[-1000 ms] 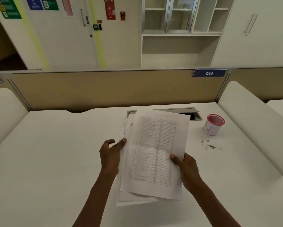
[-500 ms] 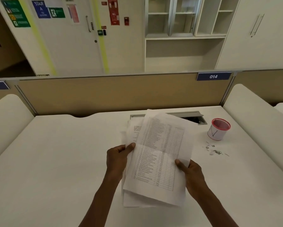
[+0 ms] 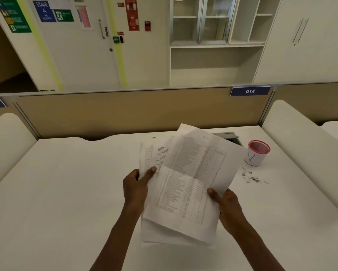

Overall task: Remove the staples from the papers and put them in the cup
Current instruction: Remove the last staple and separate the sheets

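Note:
Both hands hold a stack of printed papers [image 3: 185, 184] above the white desk [image 3: 66, 192]. My left hand [image 3: 136, 186] grips the lower sheets at their left edge, thumb on top. My right hand [image 3: 225, 206] pinches the right edge of the top sheet, a printed table, which is tilted clockwise off the pile. A white cup with a red rim [image 3: 257, 153] stands upright to the right of the papers. A small heap of removed staples [image 3: 252, 178] lies on the desk just in front of the cup. I cannot see any staple in the papers.
A grey cable hatch [image 3: 228, 135] sits in the desk behind the papers. A tan partition [image 3: 125, 110] closes the far edge, with padded white dividers [image 3: 301, 145] on both sides. Cabinets and a door stand beyond.
The top sheet has swung clockwise and lifted away from the lower pages, uncovering printed text underneath. My left thumb has shifted onto the lower sheets. The view has tilted slightly.

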Available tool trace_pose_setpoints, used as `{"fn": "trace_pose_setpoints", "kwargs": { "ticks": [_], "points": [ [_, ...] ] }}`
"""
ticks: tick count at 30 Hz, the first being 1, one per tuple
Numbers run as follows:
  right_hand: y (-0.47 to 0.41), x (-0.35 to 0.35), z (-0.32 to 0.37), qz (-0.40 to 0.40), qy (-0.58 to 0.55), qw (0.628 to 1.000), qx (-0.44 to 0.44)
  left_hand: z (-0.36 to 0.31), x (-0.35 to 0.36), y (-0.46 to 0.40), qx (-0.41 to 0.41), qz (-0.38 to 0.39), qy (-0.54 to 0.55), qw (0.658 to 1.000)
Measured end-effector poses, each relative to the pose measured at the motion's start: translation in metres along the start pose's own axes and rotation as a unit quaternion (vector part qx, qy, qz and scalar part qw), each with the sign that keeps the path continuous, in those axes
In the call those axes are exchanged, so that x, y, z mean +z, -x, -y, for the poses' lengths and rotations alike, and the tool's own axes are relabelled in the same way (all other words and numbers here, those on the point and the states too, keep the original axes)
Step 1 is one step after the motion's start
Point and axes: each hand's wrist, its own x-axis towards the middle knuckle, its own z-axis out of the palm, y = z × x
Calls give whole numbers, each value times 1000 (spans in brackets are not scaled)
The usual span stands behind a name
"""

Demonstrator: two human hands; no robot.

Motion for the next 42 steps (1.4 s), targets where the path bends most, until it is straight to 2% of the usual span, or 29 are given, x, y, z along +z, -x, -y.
{"fn": "trace_pose_setpoints", "kwargs": {
  "ticks": [5, 9, 16, 20, 28, 36, 42],
  "points": [
    [-4, 11, 7, 23, 76, 996, -28, -1, 2, -2, 37, 26, -24, 999],
    [-8, 31, 14, -6, 133, 989, -63, -12, 2, 7, 95, 17, -80, 992],
    [-12, 66, 31, 18, 89, 993, -78, -19, -27, 9, 187, -33, -103, 976],
    [-12, 89, 28, -36, 130, 984, -112, -13, -41, 19, 209, -54, -107, 971],
    [-11, 111, 26, 26, 159, 972, -171, 0, -61, 26, 199, -128, -73, 969],
    [3, 105, -6, 74, 121, 987, -75, 36, -72, 40, 121, -122, -54, 984],
    [2, 108, -8, 65, 138, 986, -73, 43, -66, 39, 116, -119, -66, 984]
  ]
}}
